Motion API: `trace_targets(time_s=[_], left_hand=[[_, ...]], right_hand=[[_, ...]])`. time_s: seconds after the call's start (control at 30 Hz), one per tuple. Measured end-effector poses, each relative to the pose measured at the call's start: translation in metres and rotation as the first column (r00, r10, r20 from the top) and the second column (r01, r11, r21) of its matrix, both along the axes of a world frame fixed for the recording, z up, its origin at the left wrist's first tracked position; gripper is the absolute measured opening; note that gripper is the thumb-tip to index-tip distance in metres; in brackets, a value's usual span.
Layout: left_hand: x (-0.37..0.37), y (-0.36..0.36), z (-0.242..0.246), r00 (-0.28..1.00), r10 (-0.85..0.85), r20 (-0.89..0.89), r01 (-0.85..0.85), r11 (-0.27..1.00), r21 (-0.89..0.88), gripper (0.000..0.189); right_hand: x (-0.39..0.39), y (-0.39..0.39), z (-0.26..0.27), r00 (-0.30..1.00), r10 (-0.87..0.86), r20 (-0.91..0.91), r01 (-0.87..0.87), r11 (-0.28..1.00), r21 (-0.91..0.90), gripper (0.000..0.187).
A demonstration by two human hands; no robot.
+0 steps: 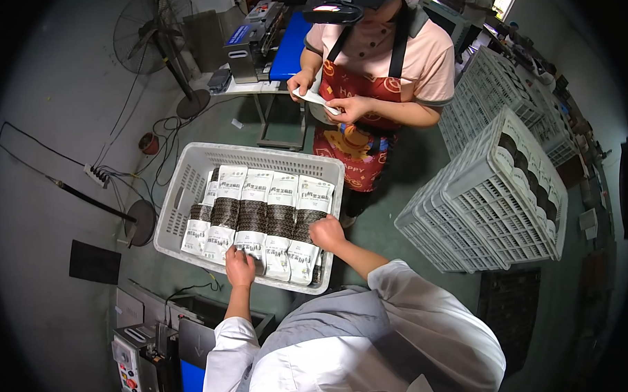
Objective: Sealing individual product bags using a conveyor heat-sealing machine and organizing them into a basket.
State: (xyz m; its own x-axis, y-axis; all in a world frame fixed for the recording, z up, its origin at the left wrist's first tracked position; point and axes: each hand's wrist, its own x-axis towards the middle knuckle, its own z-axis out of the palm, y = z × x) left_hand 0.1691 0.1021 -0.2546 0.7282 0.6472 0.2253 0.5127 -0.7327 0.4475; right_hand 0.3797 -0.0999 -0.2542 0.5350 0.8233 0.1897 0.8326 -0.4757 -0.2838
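A white plastic crate (250,152) stands before me, holding a row of upright-printed white pouches (252,216) with dark patterned bands. The pouches lie overlapping and bear writing. My left hand (240,266) is at the crate's near side, its fingertips resting on a pouch in the lower row, thumb apart from the fingers. Against the rightmost pouch (310,206), by the crate's right wall, lies my right hand (326,233) with its fingers curled. Whether anything is pinched under those fingers is hidden.
Across the crate, a co-worker in a red apron (357,101) holds a white item (316,100) in both hands. Stacked crates (480,200) with pouches stand at right. Left are a pedestal fan (152,33), cables and a power strip (95,175). Machines (143,357) stand at lower left.
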Motion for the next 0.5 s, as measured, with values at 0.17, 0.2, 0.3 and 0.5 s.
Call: trace_targets(time_s=[0.17,0.2,0.3,0.5], left_hand=[[0.0001,0.0006,0.0003,1.000,-0.004,-0.003,0.004,1.000,0.008,0.015],[-0.0002,0.0012,-0.0004,1.000,-0.006,-0.002,0.006,1.000,0.019,0.014],[0.0000,0.0007,-0.0001,1.000,-0.002,-0.004,0.002,1.000,0.019,0.014],[-0.0008,0.0019,-0.0020,1.000,0.001,-0.006,-0.001,1.000,0.029,0.015]], right_hand=[[0.0000,-0.0003,-0.0025,1.000,-0.002,0.007,0.002,1.000,-0.002,0.018],[0.0001,-0.0001,-0.0032,1.000,-0.003,0.004,0.003,1.000,0.000,0.017],[0.0003,0.0003,-0.0059,1.000,-0.002,-0.001,0.002,1.000,0.012,0.017],[-0.0002,0.0009,-0.0032,1.000,0.001,-0.003,-0.001,1.000,0.021,0.017]])
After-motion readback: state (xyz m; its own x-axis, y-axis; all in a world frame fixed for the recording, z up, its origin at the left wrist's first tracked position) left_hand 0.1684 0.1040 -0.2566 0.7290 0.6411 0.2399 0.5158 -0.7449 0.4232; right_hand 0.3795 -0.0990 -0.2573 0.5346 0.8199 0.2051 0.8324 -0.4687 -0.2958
